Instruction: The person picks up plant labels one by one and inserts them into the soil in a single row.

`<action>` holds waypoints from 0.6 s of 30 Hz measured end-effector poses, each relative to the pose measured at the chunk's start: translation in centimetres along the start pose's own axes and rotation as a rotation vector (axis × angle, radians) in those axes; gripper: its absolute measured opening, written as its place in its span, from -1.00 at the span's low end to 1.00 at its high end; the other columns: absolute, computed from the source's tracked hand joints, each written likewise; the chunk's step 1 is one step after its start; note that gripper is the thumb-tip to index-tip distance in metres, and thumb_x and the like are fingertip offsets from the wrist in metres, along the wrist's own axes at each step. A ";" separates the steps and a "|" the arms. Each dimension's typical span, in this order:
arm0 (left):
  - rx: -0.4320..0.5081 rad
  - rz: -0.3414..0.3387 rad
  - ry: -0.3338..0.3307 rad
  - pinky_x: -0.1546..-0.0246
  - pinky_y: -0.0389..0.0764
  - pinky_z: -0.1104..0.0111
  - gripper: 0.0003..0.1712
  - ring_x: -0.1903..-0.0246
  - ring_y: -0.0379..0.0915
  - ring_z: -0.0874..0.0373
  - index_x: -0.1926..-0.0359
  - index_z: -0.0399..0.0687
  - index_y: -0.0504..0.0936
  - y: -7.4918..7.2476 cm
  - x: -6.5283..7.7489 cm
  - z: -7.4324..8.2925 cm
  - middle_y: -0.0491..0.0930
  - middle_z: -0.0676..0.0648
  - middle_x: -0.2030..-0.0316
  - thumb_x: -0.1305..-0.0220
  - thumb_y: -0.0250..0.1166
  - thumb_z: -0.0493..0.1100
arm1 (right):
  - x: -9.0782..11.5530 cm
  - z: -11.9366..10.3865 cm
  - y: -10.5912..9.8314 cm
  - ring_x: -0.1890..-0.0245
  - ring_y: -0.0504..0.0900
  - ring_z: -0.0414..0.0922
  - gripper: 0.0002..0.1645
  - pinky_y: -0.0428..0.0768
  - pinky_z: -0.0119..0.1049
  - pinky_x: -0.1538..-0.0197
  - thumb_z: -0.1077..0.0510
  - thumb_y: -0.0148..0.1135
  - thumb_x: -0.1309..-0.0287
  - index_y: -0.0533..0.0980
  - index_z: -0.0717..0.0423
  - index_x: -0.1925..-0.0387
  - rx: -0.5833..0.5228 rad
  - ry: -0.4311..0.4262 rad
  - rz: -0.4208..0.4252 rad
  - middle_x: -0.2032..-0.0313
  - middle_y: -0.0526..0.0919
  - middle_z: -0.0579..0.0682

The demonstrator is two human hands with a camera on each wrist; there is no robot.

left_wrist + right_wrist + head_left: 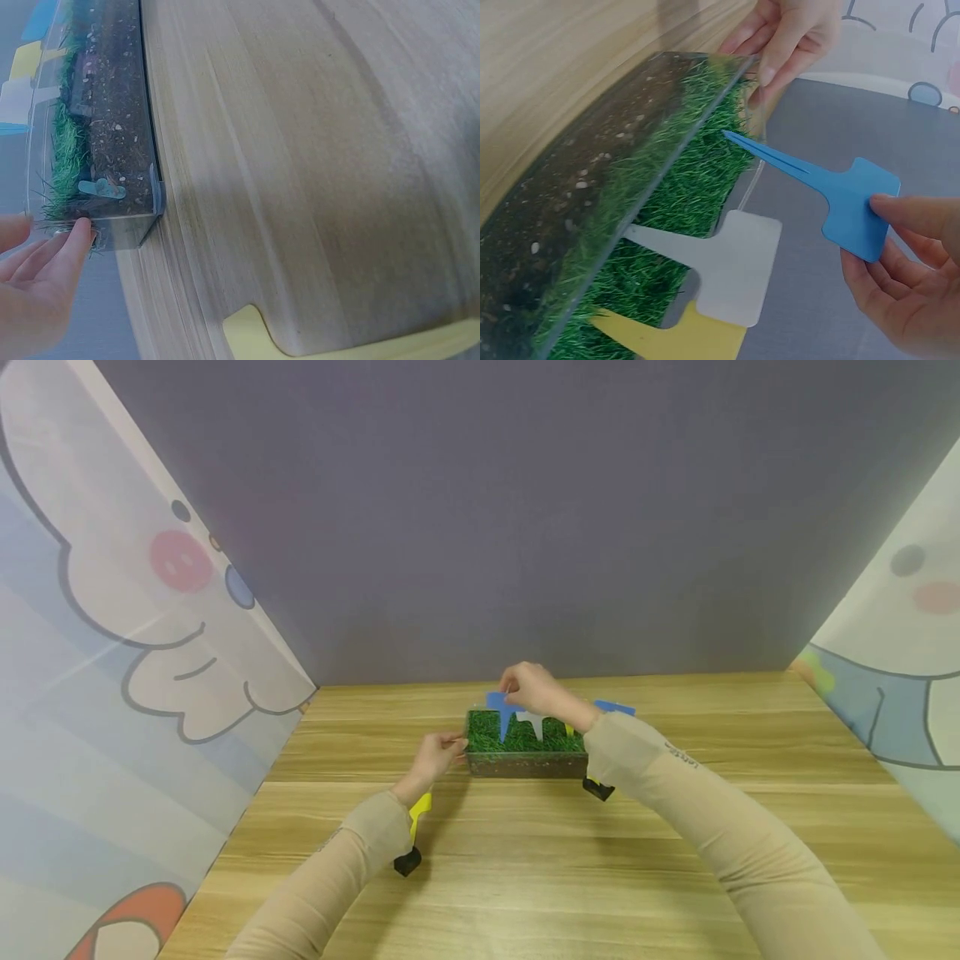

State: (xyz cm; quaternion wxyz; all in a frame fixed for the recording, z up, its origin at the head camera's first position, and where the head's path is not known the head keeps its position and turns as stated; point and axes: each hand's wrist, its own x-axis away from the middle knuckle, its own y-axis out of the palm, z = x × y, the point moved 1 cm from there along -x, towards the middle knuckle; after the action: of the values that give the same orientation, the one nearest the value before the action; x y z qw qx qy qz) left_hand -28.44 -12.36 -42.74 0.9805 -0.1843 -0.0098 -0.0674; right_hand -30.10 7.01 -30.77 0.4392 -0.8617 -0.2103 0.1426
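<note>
My right hand (534, 689) pinches the head of a blue T-shaped plant label (859, 202) between thumb and fingers. The label's pointed stem hangs over the grass near the left end of a clear planter box (528, 766). Green grass (682, 195) tops dark, pebbly soil inside. My left hand (45, 292) rests its fingertips against the planter's left end wall, thumb close to the rim. A white plant label (739, 266) stands in the grass beside the blue one, and a yellow plant label (701, 334) stands further along.
A yellow label (420, 807) stands in a black base (408, 862) by my left sleeve. Another black base (598, 789) sits at the planter's front right, partly behind my right sleeve. A second blue label (617, 707) shows beyond that sleeve. A grey wall (525, 527) rises behind the table.
</note>
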 end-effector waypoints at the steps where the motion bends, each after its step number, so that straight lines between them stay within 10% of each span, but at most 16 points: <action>1: -0.004 -0.002 0.004 0.17 0.57 0.18 -0.61 0.20 0.51 -0.15 -0.08 -0.46 0.37 0.0 0.0 0.0 0.44 -0.42 0.06 -0.25 0.05 -0.34 | 0.0 0.2 0.0 0.20 0.54 0.00 -0.81 0.57 -0.20 0.18 0.31 0.13 -0.10 0.53 0.26 0.22 -0.003 0.001 0.004 0.20 0.58 0.14; 18: -0.036 -0.002 0.014 0.18 0.57 0.16 -0.60 0.22 0.53 -0.13 -0.08 -0.45 0.37 -0.1 0.2 0.3 0.45 -0.40 0.05 -0.25 0.06 -0.30 | -0.1 1.6 0.4 0.24 0.56 0.01 -0.83 0.58 -0.19 0.21 0.34 0.12 -0.08 0.55 0.28 0.26 -0.025 -0.022 0.043 0.25 0.60 0.16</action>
State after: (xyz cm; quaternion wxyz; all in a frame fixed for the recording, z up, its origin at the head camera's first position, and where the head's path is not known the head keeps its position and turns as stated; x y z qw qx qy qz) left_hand -28.26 -12.39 -42.43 0.9770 -0.2014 -0.0017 -0.0700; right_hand -30.78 7.89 -31.98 0.4229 -0.8699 -0.1981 0.1587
